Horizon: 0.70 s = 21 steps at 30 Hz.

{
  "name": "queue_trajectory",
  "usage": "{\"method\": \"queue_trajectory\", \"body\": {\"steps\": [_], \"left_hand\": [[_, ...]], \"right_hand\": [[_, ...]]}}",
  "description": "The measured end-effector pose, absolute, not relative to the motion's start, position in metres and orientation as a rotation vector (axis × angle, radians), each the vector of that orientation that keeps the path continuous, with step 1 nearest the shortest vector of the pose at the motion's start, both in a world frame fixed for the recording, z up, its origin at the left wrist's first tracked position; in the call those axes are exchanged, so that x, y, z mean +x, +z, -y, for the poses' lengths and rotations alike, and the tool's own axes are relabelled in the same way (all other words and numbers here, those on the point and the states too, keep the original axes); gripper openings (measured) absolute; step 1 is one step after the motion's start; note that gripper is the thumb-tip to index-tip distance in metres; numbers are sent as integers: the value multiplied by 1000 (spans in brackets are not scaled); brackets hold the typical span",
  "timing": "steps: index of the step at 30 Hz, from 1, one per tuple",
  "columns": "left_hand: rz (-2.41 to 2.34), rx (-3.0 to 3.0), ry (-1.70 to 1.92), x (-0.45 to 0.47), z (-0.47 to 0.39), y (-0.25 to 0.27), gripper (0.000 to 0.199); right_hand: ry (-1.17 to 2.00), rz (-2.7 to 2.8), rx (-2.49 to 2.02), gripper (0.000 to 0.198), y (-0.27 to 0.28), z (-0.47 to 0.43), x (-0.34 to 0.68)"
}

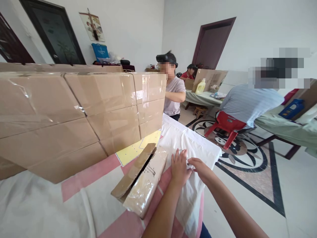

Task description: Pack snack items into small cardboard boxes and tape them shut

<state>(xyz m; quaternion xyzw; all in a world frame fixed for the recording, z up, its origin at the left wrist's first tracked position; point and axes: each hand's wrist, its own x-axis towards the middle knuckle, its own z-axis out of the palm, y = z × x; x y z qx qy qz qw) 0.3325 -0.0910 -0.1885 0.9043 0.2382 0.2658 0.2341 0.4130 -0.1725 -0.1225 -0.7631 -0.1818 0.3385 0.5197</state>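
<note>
My left hand (pixel 180 167) lies on the white and pink cloth (pixel 178 135), its fingers stretched forward. Close beside it, my right hand (pixel 199 168) has its fingers curled, with the tips near my left thumb. Between the two hands is something whitish, a fold of cloth or a bit of clear plastic; I cannot tell which. Just left of my left hand sits a small cardboard box (pixel 148 183), with shiny tape on its side and a top flap partly raised over a dark gap. Neither hand touches this box.
Stacked taped cartons (pixel 99 109) form a wall along the table's far left side. The table's right edge drops to a tiled floor (pixel 237 198). A person (pixel 174 96) stands behind the cartons; another sits on a red plastic chair (pixel 228 124) at right, by a cloth-covered table.
</note>
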Motion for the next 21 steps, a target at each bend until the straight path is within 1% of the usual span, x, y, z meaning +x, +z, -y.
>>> {"method": "queue_trajectory", "body": {"steps": [4,7,11,14,17,21], "left_hand": [[-760,2474,668,332,92,-188,92],[-827,2440,645,333,92,-189,95],[-910,2413,658,335,91,-189,90],[-918,2417,668,334,90,-190,88],[-878,2407,685,333,89,-192,86],[-867,2395,700,332,86,-195,91]], "right_hand": [[824,338,-1810,38,-124,178,409],[830,293,-1814,35,-126,182,403],[843,355,-1783,27,-128,184,395],[864,417,-1755,27,-127,186,394],[901,428,-1805,34,-123,189,399],[837,346,-1973,48,-114,190,405]]}}
